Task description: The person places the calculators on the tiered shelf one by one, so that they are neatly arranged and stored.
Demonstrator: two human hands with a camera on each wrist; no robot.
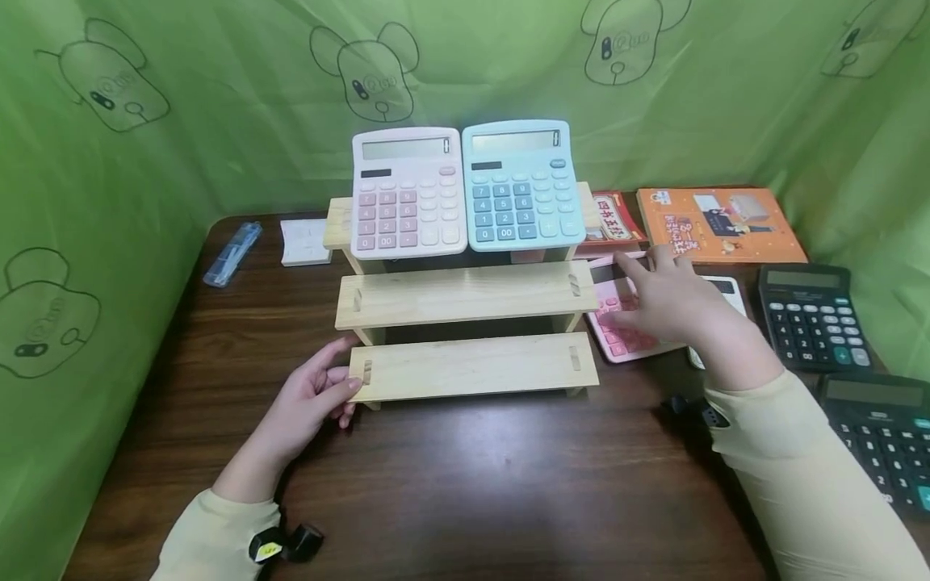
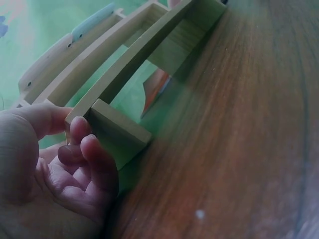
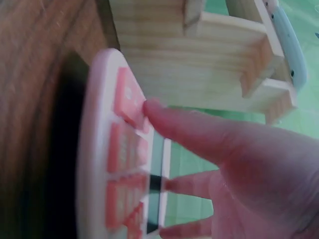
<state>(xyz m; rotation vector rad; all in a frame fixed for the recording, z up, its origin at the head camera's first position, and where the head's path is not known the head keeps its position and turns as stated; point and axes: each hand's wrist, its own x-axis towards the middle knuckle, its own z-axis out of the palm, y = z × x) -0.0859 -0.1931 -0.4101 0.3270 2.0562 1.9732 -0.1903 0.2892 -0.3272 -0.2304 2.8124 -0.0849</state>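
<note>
Can see only part of the pink calculator (image 1: 626, 342) past the right hand (image 1: 672, 298), and just slivers of the white calculator (image 1: 730, 292) beyond the wrist. Cannot follow the nearer black calculator (image 1: 882, 428) past the head view's right edge or under the sleeve (image 1: 806, 452). Cannot read the orange book's smallest print, nor, in the right wrist view, the blurred key marks.

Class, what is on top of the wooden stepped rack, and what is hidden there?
On its top step, a pale pink calculator and a light blue calculator sit side by side. In the head view, they cover most of that step and anything behind them.
</note>
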